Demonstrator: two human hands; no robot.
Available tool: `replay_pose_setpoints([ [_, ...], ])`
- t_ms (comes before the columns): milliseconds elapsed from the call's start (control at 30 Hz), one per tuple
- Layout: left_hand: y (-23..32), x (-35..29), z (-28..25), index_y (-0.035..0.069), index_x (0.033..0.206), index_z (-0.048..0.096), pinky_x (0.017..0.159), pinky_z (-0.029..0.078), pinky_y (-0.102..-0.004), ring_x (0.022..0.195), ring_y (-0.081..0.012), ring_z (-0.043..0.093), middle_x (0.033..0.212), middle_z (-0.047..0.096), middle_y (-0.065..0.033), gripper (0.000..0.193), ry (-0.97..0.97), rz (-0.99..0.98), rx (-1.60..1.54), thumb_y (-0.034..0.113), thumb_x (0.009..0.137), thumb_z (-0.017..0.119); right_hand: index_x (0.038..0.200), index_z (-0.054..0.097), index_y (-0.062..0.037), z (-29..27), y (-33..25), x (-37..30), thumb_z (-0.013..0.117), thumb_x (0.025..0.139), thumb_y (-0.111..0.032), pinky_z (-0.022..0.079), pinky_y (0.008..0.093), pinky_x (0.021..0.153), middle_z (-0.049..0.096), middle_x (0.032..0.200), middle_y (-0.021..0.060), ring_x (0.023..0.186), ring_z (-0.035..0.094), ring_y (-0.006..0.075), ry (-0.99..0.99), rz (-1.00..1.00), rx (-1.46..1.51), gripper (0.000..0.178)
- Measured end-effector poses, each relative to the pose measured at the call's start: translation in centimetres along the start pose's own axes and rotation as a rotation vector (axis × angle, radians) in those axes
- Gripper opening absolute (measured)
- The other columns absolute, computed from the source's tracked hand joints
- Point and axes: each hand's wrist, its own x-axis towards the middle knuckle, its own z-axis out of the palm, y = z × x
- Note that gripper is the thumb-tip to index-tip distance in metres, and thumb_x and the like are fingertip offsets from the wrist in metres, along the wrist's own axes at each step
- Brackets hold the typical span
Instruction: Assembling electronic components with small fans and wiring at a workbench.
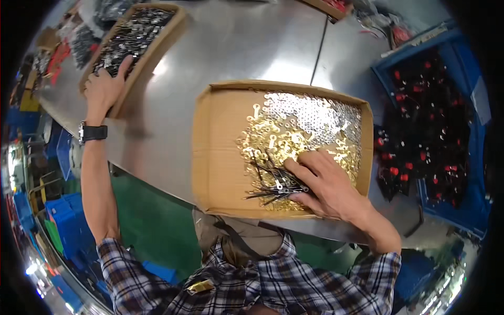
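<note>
My left hand [105, 88], with a dark watch strap on its wrist, lies over the near end of a long cardboard box [157, 65]. The box is filled with thin black leads with shiny metal ends [137, 34]. Thumb and fingers are apart there; some fingertips are hidden among the leads. A shallow cardboard tray [220, 152] stands in front of me, its right part covered in loose gold and silver ring terminals [294, 123]. Low in it, my right hand [333, 186] is closed round a bunch of black leads [270, 184], thumb below and fingers above.
Both boxes stand on a shiny metal table [236, 47]. At right, a blue crate [454, 47] holds many black parts with red pieces [420, 131]. Bags and red parts [60, 58] lie at the far left. Blue bins [73, 220] stand below the table's left edge.
</note>
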Motion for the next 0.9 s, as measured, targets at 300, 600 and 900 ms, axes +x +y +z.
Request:
replay_pose_setpoints([
  [300,3.6,-1.0,2.0,-0.013,0.123,0.059,0.105,0.042,-0.0589,0.127,-0.0533,0.049,0.128,0.053,-0.0395,0.104,0.226,-0.224,-0.121,0.082,0.082,0.062,0.138,0.055,-0.0026,-0.1,0.0,-0.6,0.079,0.084,-0.027,0.043,0.0505,0.098,0.054,0.121,0.019,0.107,0.055,0.0395,-0.084,0.017,0.004,0.064],
  [600,5.2,-2.0,0.3,-0.011,0.119,0.057,0.101,0.047,-0.0533,0.112,-0.0519,0.057,0.117,0.059,-0.0366,0.073,0.376,-0.28,-0.371,0.05,0.08,0.072,0.135,0.057,0.0008,0.6,-0.3,-1.2,0.082,0.081,-0.02,0.046,0.0494,0.097,0.058,0.117,0.0193,0.107,0.056,0.0398,0.002,-0.005,-0.058,0.063],
  [900,6.0,-1.0,-0.8,-0.013,0.119,0.049,0.09,0.054,-0.0515,0.105,-0.0484,0.065,0.113,0.064,-0.0368,0.072,0.366,-0.175,-0.48,0.039,0.078,0.076,0.135,0.056,-0.0002,0.8,0.5,-1.4,0.079,0.086,-0.022,0.048,0.0464,0.095,0.06,0.118,0.0198,0.106,0.057,0.0394,0.111,-0.054,-0.06,0.059],
])
